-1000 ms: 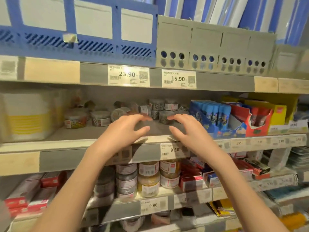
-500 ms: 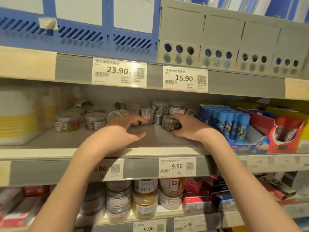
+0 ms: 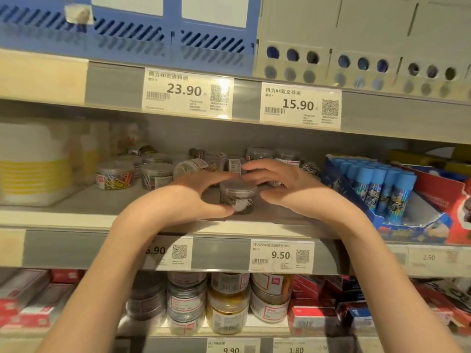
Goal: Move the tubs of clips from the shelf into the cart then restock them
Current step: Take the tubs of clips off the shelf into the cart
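Two bare forearms and hands (image 3: 254,194) — no sleeves, rings or watch.

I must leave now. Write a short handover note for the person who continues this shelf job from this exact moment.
Left hand: thumb and fingers curled round the small clear tub of dark clips near the front of the middle shelf.
Right hand: cupped beside the same tub; contact is unclear.
Other tubs stand or lie further back on that shelf, some with coloured clips.
Done: nothing visibly removed; no cart in view.
Left: lift this tub out, then the others, put them in the cart, restock.
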`<state>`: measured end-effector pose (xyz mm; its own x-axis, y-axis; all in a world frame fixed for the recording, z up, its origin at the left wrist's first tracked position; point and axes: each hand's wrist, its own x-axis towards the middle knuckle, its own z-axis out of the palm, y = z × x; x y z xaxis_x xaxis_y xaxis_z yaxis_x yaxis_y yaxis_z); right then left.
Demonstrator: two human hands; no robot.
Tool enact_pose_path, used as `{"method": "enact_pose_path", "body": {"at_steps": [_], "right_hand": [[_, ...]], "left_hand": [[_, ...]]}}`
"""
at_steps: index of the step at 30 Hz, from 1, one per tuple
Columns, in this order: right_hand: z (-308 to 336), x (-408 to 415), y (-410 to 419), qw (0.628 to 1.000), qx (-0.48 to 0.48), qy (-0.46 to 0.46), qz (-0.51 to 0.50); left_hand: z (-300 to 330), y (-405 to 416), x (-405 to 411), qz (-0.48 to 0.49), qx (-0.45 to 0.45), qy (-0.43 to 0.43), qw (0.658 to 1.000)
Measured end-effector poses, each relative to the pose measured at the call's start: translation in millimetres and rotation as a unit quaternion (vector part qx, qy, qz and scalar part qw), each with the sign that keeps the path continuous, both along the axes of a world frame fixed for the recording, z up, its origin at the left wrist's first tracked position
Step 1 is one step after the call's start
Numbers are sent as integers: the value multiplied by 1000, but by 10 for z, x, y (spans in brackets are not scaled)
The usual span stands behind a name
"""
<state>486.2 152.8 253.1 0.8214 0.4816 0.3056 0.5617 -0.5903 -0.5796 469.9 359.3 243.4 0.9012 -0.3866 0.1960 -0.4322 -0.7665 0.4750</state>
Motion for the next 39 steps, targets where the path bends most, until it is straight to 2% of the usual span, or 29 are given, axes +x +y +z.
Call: {"method": "enact_pose_path", "body": {"at_steps": [2,4,7,10,14,17,22,23,26,31,33,39], "right_hand": [[-22,40,-17,998,14,-36,-47],[-52,118,-73,984,-46,-84,-151],[-77,216,-145,955,-129,-51,-262],[-108,240,-152,937,-180,7,-300],[-117,263,-212,934,-171,15,-314],[-95,231,-245,954,-94,-16,-285],[-51,67,-202,989,80,-24,-122],[-52,54,-187,990,86,-29,-103],[-79,116,-189,990,15,-67,-121],[-114,157,-200,991,-45,-30,-121],[-86,143,-189,992,-24,-37,-118],[125,57,-88,991,117,-46,-43]], "left_hand": [[18,-13,-16,-11,19,17,1000],[17,-12,-15,-10,23,28,999],[7,4,-1,8,26,29,999],[0,20,6,27,18,30,999],[-11,24,19,45,16,20,999],[-14,15,1,49,1,17,999],[-23,31,-32,45,-51,-17,998],[-20,31,-33,43,-54,-21,997],[-11,28,-29,43,-46,-18,998],[-3,21,-28,41,-40,-4,998],[-1,23,-34,38,-39,1,999],[8,26,-48,29,-41,-9,999]]}}
